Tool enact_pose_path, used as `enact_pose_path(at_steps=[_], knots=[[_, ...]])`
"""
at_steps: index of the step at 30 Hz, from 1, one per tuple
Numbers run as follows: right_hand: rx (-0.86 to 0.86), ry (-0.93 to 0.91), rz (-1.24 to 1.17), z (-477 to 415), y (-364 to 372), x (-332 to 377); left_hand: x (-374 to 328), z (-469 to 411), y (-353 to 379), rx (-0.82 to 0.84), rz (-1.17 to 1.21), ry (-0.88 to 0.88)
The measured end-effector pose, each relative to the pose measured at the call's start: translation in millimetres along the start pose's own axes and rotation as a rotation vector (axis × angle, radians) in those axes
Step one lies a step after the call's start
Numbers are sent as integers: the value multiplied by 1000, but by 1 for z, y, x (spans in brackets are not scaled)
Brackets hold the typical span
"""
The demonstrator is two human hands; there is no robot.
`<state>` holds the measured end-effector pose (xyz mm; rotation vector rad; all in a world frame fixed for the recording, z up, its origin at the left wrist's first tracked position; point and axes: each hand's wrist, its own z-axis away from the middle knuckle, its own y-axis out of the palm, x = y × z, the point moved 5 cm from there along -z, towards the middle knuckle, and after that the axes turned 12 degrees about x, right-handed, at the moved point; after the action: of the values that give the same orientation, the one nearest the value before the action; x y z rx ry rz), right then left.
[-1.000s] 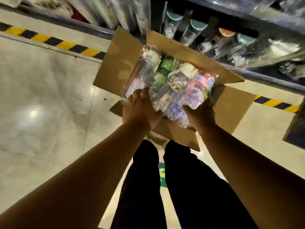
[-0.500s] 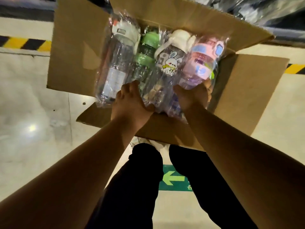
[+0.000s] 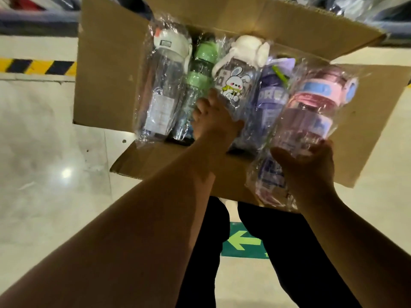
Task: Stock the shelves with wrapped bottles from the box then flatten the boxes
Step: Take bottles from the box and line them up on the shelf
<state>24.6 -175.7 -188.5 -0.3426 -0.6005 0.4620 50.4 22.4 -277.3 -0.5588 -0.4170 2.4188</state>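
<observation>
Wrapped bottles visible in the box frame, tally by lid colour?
White-lidded clear wrapped bottles: 2, a plain one and a rabbit-print one
Green-lidded wrapped bottle: 1
Purple wrapped bottle marked DREA: 1
Pink-lidded wrapped bottle with blue band: 1, resting on the right hand
Total: 5. More may sit hidden deeper in the brown cardboard box.

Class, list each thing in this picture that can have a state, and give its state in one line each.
Box: open, flaps spread.
White-lid bottle: wrapped, in the left hand's bundle.
Green bottle: wrapped, same bundle.
Rabbit bottle: wrapped, same bundle.
Purple bottle: wrapped, unclear which hand holds it.
Pink bottle: wrapped, held.
Left hand: gripping bottles.
Right hand: gripping the pink bottle.
</observation>
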Motion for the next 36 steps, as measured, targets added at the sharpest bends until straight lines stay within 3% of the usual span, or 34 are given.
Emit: enact_pose_path(at_steps=[4, 9, 13, 17, 21, 28, 32, 36], knots=[[49, -21, -48, -7, 2, 0, 2, -9, 4, -130, 9, -1], [77, -63, -68, 15, -4, 8, 7, 16, -11, -88, 8, 28], [147, -50, -95, 61, -18, 27, 3, 69, -43, -32, 159, 42], [246, -54, -177, 128, -49, 59, -7, 151, -80, -21, 433, 61], [264, -143, -334, 212, -105, 101, -39, 270, -124, 79, 532, 99], [230, -322, -438, 357, -195, 175, -103, 458, -177, 214, 544, 272], [223, -422, -506, 415, -252, 194, -150, 542, -193, 174, 563, 462], [197, -534, -509, 455, -317, 188, -202, 601, -180, 157, 393, 609]])
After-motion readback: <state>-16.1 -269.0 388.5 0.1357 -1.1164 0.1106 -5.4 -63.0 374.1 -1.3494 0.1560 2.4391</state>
